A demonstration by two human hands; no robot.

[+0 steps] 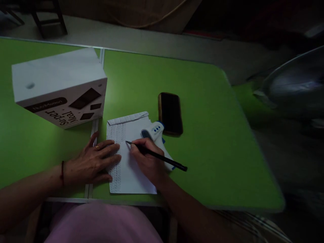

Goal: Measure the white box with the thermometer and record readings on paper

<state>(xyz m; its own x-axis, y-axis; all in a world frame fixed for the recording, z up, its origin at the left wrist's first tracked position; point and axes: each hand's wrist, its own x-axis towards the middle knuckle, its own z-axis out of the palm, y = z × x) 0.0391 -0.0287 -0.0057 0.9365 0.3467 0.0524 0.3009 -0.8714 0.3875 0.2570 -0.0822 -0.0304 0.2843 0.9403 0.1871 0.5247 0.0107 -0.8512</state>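
A white paper pad lies on the green table, its left part covered with columns of small handwriting and its top sheet folded over. My right hand grips a black pen, whose tip is at the paper just right of the written columns. Flat across the pad's left edge rests my left hand, fingers spread, with a ring and a dark wrist cord. Partly hidden behind my right hand is a white and blue handheld device, perhaps an infrared thermometer, overlapping the pad's right side.
A smartphone in a brown case lies beyond the device. At the left stands a large white box printed "Super Meal". The green table has a metal seam near my left hand. A dark stool stands on the floor behind.
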